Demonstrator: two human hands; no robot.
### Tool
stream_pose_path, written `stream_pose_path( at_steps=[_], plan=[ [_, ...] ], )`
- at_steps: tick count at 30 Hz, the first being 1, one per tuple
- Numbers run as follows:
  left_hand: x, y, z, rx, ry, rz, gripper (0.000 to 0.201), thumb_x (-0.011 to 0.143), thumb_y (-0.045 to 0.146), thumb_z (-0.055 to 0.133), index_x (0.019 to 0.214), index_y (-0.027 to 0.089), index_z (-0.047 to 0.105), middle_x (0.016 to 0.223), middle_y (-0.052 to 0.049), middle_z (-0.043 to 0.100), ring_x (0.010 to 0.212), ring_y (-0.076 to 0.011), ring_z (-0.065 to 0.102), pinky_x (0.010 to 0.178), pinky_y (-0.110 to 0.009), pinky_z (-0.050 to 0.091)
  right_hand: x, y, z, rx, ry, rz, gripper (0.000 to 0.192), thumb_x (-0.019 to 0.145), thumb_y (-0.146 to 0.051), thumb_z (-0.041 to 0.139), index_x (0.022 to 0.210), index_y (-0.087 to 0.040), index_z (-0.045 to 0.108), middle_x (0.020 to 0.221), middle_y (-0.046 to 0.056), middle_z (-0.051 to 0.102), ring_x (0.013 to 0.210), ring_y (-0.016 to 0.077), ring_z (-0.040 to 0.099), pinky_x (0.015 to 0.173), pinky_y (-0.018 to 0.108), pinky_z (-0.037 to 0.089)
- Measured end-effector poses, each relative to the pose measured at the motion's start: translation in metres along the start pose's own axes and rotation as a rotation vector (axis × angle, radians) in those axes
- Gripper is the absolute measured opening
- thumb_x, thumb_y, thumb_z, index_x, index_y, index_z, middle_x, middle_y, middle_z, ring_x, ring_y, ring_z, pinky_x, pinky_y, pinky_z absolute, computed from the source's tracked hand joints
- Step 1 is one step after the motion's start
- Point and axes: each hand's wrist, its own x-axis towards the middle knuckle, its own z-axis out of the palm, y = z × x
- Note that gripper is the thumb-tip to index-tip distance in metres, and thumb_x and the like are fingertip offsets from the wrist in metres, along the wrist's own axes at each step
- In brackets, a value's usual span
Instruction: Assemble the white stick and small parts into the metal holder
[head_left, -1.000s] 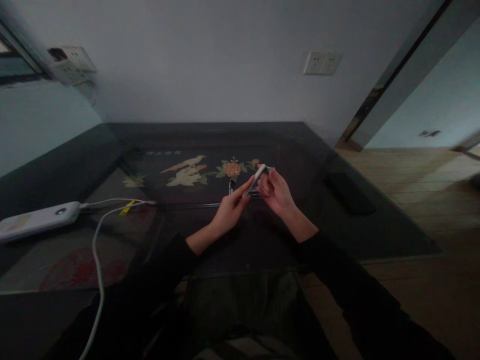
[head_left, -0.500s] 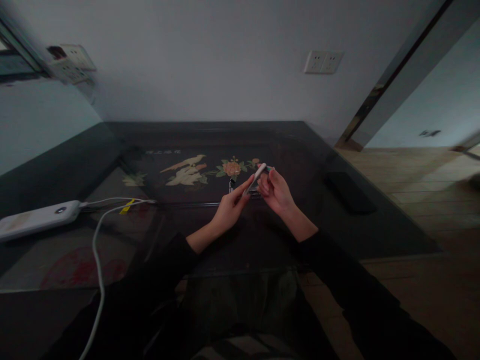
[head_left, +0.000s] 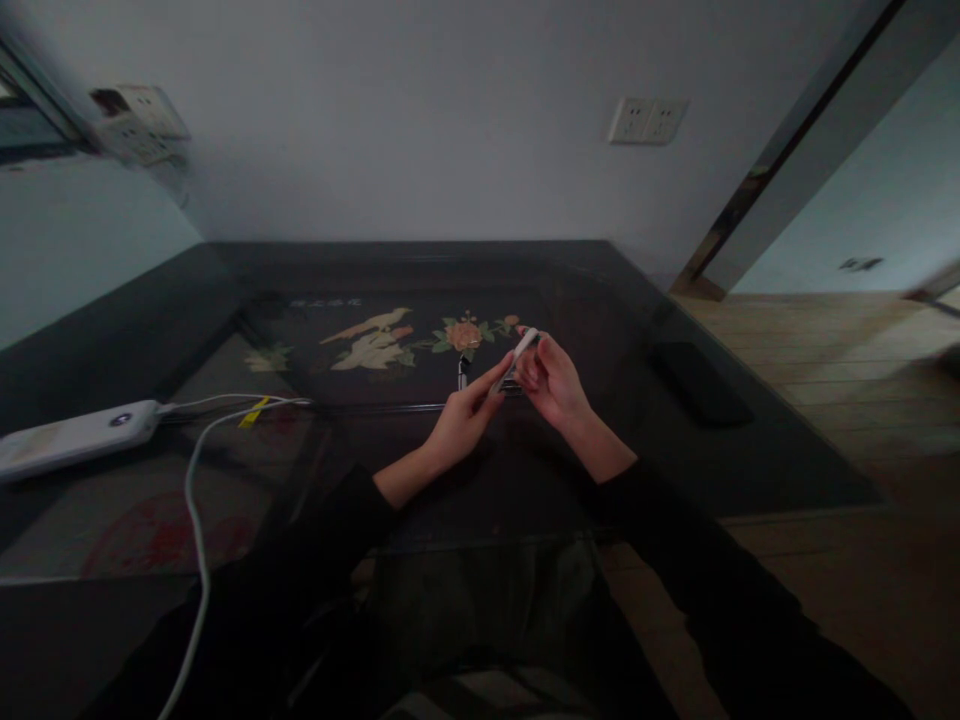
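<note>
Left hand [head_left: 463,412]: grip closed round the lower end of a slim white stick [head_left: 523,347] | Right hand [head_left: 556,385]: fingers curled at its upper end—cannot tell if gripping | Stick: over the bench [head_left: 491,495], between 2 hands, long axis slanting toward the far right corner | Black slab [head_left: 701,385]: near the right edge

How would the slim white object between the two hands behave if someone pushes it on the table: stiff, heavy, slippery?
The slim white object looks straight, so it is probably stiff. Being thin, it is likely light. On the glossy tabletop it might slide easily.
</note>
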Motion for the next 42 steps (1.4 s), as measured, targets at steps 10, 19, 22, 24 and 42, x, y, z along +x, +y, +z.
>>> stream_pose_path(
  at_steps=[10,19,22,24,42],
  plan=[
    [0.001,-0.002,-0.001,0.050,-0.002,-0.021,0.055,0.093,0.021,0.051,0.147,0.022,0.043,0.115,-0.008,0.071,0.062,-0.0089,0.053,0.071,-0.028,0.051,0.000,0.001,-0.002,0.003,-0.007,-0.014,0.042,0.075,-0.059,0.072,0.094,-0.023,0.063,0.047,-0.010,0.039,0.041,0.0080,0.030,0.044,0.028,0.022],
    [0.005,-0.004,-0.005,0.028,0.072,-0.010,0.052,0.094,0.023,0.051,0.146,0.022,0.045,0.125,-0.011,0.067,0.090,-0.0175,0.065,0.084,-0.032,0.051,-0.001,-0.004,0.001,0.032,-0.044,-0.021,0.045,0.074,-0.057,0.075,0.065,-0.023,0.046,0.046,-0.009,0.041,0.041,0.0075,0.030,0.041,0.026,0.022],
    [0.004,-0.003,-0.005,0.018,0.063,-0.007,0.053,0.094,0.024,0.051,0.147,0.022,0.044,0.124,-0.011,0.068,0.089,-0.0173,0.065,0.085,-0.032,0.052,-0.001,-0.004,0.001,0.024,-0.044,-0.019,0.044,0.074,-0.057,0.075,0.068,-0.024,0.047,0.046,-0.009,0.041,0.041,0.0077,0.031,0.041,0.026,0.021],
    [0.003,-0.003,-0.004,0.026,0.044,-0.015,0.054,0.095,0.024,0.051,0.148,0.022,0.042,0.121,-0.010,0.069,0.080,-0.0149,0.064,0.080,-0.031,0.053,-0.001,-0.003,0.000,0.018,-0.046,-0.022,0.041,0.074,-0.057,0.074,0.072,-0.024,0.051,0.046,-0.010,0.041,0.041,0.0076,0.031,0.041,0.026,0.021],
    [0.002,0.003,-0.001,0.063,0.013,-0.043,0.054,0.094,0.023,0.050,0.147,0.019,0.043,0.105,-0.006,0.073,0.059,-0.0086,0.051,0.065,-0.025,0.048,-0.002,-0.002,0.001,-0.017,-0.001,0.020,0.044,0.074,-0.062,0.071,0.094,-0.023,0.065,0.046,-0.010,0.039,0.042,0.0087,0.030,0.044,0.028,0.023]
  ],
)
